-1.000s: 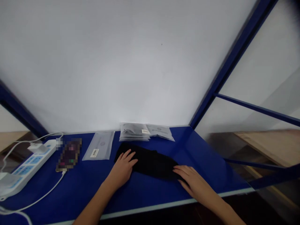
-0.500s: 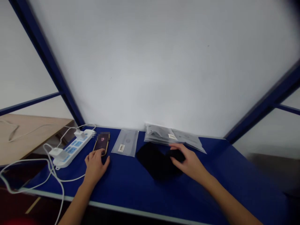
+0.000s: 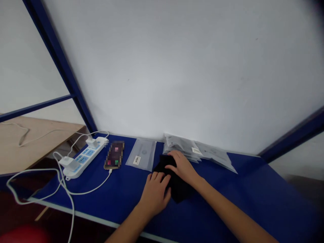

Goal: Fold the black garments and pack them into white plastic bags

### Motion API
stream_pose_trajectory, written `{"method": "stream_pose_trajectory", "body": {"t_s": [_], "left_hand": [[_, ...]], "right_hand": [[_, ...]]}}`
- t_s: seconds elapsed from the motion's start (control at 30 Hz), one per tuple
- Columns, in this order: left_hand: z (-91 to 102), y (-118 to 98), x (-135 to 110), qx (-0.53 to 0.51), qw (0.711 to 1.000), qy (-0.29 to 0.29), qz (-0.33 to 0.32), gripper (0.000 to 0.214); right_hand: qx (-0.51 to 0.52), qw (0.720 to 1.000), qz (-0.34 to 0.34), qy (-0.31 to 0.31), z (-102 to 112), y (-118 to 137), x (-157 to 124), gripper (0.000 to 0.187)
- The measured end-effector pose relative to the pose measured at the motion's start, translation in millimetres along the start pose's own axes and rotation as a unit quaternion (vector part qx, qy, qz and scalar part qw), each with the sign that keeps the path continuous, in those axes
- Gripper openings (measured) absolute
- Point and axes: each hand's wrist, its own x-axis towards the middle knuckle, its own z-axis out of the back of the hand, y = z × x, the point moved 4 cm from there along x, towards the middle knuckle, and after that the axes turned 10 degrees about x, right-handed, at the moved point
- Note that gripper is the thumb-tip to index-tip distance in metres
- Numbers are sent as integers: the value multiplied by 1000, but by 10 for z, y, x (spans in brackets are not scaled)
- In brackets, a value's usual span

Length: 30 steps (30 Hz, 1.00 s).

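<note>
Black cloth (image 3: 179,189), long axis back-left to front-right; right hand (image 3: 183,166) open on top, left hand (image 3: 155,193) open against its left side.

"What's at the left end of the worktop (image 3: 217,206)?"

"A power strip (image 3: 84,158), with a phone (image 3: 114,155) just to its right. A cable (image 3: 88,190) runs from the phone along the front of the strip."

"And right of the phone?"

"A plastic bag (image 3: 141,154) lies flat, and just beyond it is a stack of bags (image 3: 181,145), set along the wall (image 3: 177,67)."

"Where's the cloth (image 3: 178,189)?"

"Directly in front of that stack. The right hand (image 3: 183,166) lies on top of it, and the left hand (image 3: 155,193) sits against its near left side."

"Anything past the worktop?"

"A wooden board (image 3: 32,141), off to the left."
</note>
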Motion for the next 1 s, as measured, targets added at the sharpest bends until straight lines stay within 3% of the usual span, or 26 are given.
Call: {"method": "stream_pose_trajectory", "body": {"t_s": [0.1, 0.23, 0.27, 0.33, 0.43, 0.53, 0.6, 0.7, 0.77, 0.9, 1.0], "left_hand": [[6, 89, -28, 22, 1000, 12, -2, 37], [36, 85, -73, 24, 999, 7, -36, 59], [26, 36, -77, 15, 998, 7, -54, 65], [-22, -96, -77, -5, 996, 14, -88, 74], [-105, -276, -74, -10, 995, 20, -95, 74], [-114, -336, -82, -38, 997, 14, -71, 34], [-92, -283, -77, -111, 993, 18, -35, 22], [-85, -101, -23, -237, 971, 2, 46, 33], [-109, 26, 31, -268, 959, -44, 87, 47], [-184, 161, 93, -208, 963, -129, 114, 59], [-163, 156, 80, -99, 981, -133, 98, 50]], "right_hand": [[-14, 998, 56, 35, 214, 74, -303, 26], [-12, 985, 31, 167, 363, 67, -793, 64], [-16, 983, 18, 181, 376, 59, -889, 68], [-27, 982, -2, 187, 384, 68, -1019, 57], [-36, 982, -1, 185, 381, 192, -1082, 36], [5, 983, 4, 185, 402, 361, -1043, 23], [33, 986, -16, 162, 429, 405, -964, 18], [-1, 996, -39, 76, 451, 369, -777, 20], [-71, 997, -13, 23, 416, 353, -657, 27], [-172, 981, 89, 4, 214, 368, -604, 34], [-206, 968, 141, 27, 62, 309, -710, 48]]}}
